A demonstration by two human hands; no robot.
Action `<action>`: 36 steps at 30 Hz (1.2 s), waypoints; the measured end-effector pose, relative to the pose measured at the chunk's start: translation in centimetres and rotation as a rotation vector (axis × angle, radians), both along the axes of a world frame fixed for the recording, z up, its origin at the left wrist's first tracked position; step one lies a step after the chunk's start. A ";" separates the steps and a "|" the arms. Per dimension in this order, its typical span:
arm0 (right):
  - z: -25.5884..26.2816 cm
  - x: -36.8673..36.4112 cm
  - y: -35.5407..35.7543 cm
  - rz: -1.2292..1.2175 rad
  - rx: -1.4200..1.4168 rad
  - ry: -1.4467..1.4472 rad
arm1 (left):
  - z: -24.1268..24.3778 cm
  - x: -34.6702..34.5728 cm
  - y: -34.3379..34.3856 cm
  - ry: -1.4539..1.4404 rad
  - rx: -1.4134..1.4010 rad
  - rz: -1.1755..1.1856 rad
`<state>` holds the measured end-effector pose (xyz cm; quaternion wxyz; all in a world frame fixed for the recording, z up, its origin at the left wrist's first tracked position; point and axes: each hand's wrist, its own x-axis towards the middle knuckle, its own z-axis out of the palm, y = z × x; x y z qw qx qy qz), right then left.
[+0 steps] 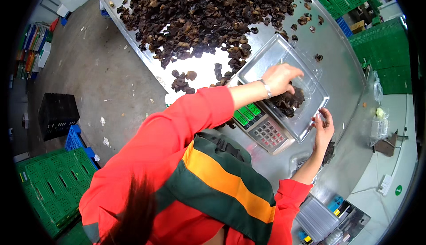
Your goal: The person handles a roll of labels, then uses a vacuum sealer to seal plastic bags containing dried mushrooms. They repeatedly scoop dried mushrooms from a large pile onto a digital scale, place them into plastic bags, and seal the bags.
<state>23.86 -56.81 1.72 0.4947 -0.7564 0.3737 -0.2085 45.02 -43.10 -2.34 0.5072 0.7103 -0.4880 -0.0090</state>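
A digital scale (269,133) with a lit green display and a keypad stands on a metal table. On its shiny weighing pan (308,129) lies a small heap of dark wood ear mushrooms (290,102), with clear plastic (308,106) around it. My left hand (281,78), a bracelet at its wrist, is over the pan with fingers spread and thumb by the heap; it may be touching the pieces. Beside the pan's right corner, my right hand (323,126) is raised, fingers loosely curled and apart, with nothing visible in it.
A large mushroom pile (206,15) covers the back of the metal table (349,65). Loose pieces (183,81) lie left of the scale. A filled clear pack (328,153) sits beyond my right forearm. Stacked plastic trays (318,218) stand lower right; green crates (56,185) lower left.
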 end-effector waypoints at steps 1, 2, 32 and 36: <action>-0.3 -0.5 -0.3 -0.002 0.009 -0.004 | 0.7 0.2 0.6 0.098 -0.111 0.011; -0.5 -1.0 -0.9 -0.001 0.018 -0.008 | 1.6 0.7 1.4 0.198 -0.221 0.025; -2.6 1.1 -0.5 0.200 -0.015 0.423 | -0.5 2.3 9.5 1.533 0.359 -0.310; -2.3 -0.7 0.3 0.276 0.665 0.190 | -0.3 2.1 7.4 1.368 0.516 -0.255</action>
